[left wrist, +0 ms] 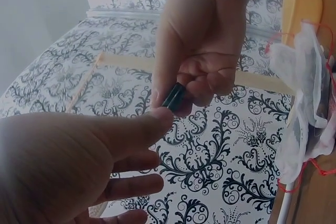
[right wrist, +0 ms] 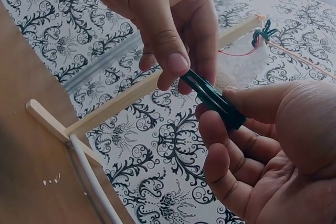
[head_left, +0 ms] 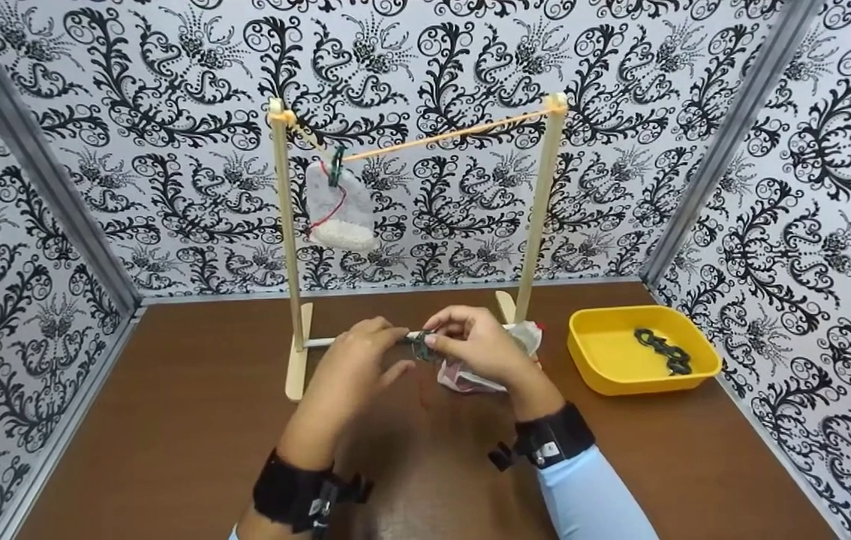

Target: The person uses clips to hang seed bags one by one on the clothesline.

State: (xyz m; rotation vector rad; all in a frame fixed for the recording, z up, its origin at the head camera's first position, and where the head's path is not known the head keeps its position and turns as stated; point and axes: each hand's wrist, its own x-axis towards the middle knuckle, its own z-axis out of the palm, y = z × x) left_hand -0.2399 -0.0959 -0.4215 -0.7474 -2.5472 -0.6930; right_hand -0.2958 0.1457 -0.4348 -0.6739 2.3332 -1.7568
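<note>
In front of me, both hands meet at a dark green clothespin (right wrist: 215, 98). My right hand (head_left: 482, 345) grips it between thumb and curled fingers. At the clothespin's other end, the left thumb and forefinger pinch the tip in the right wrist view, while the other fingers of my left hand (head_left: 354, 360) spread loosely apart. Small white sheer bags (left wrist: 302, 108) with red cords lie beside the right hand, partly behind it in the head view. On the sagging orange line (head_left: 455, 135), another green clothespin (head_left: 336, 166) holds a white drawstring bag (head_left: 343, 214), whose bottom has a pale filling.
Two wooden posts (head_left: 543, 202) on flat feet carry the line, joined low down by a white rod (head_left: 318, 342). A yellow tray (head_left: 598, 375) with several dark clothespins (head_left: 663, 349) stands at right. Patterned walls enclose the brown table (head_left: 170, 420).
</note>
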